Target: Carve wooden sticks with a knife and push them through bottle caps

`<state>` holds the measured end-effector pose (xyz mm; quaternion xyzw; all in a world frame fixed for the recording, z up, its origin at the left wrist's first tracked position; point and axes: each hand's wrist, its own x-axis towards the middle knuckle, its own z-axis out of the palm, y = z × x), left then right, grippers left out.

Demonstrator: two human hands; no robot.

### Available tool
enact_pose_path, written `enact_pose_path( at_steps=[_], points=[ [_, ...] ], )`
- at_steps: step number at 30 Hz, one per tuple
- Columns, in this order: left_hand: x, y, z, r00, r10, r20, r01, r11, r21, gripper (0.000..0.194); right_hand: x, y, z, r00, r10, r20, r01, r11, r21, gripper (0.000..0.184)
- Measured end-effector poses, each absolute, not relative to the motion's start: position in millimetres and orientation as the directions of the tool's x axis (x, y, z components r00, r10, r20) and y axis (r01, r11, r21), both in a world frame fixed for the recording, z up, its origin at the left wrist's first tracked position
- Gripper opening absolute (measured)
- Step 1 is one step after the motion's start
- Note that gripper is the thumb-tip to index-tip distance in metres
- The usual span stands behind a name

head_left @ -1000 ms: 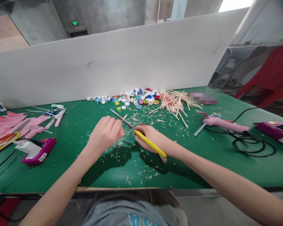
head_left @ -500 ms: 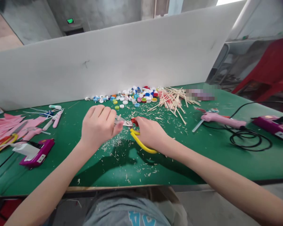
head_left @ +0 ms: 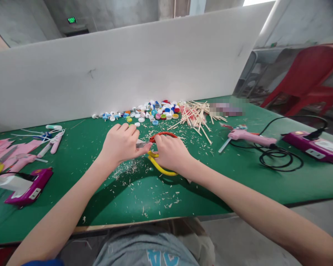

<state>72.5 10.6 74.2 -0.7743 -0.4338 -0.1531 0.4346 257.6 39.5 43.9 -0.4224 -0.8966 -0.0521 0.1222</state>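
Observation:
My right hand (head_left: 170,152) is closed round a pair of scissors (head_left: 158,167) with one red and one yellow handle loop; the blades point left toward my left hand. My left hand (head_left: 121,143) is curled into a pinch just left of the blades, its fingertips touching them. What it pinches is hidden by the fingers. Both hands hover over the green table (head_left: 230,181), above a scatter of pale wood shavings (head_left: 133,170).
Bottle caps (head_left: 155,111) and thin wooden sticks (head_left: 195,114) lie by the white partition (head_left: 127,70). A pink glue gun (head_left: 248,137) with a coiled black cable and a purple device (head_left: 313,146) lie right. Left are pink paper strips (head_left: 13,151), another purple device (head_left: 26,186).
The scissors turned from lying diagonally with long blades showing to handles spread in my right hand, blades at my left fingers. The view drifted right, so everything slid slightly left.

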Motion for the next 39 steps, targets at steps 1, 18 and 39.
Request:
enact_pose_path(
  at_steps=[1, 18, 39],
  points=[
    [72, 12, 72, 0.565, 0.559, 0.606, 0.813, -0.253, -0.525, 0.059, 257, 40, 43, -0.620, 0.740, 0.259, 0.767, 0.642, 0.001, 0.029],
    [62, 32, 38, 0.515, 0.586, 0.626, 0.851, -0.257, -0.459, 0.049, 256, 51, 37, -0.674, 0.724, 0.148, 0.739, 0.666, 0.104, 0.029],
    [64, 39, 34, 0.421, 0.623, 0.659, 0.904, -0.346, -0.251, 0.045, 256, 56, 39, -0.681, 0.726, 0.096, 0.731, 0.670, 0.127, 0.034]
  ],
)
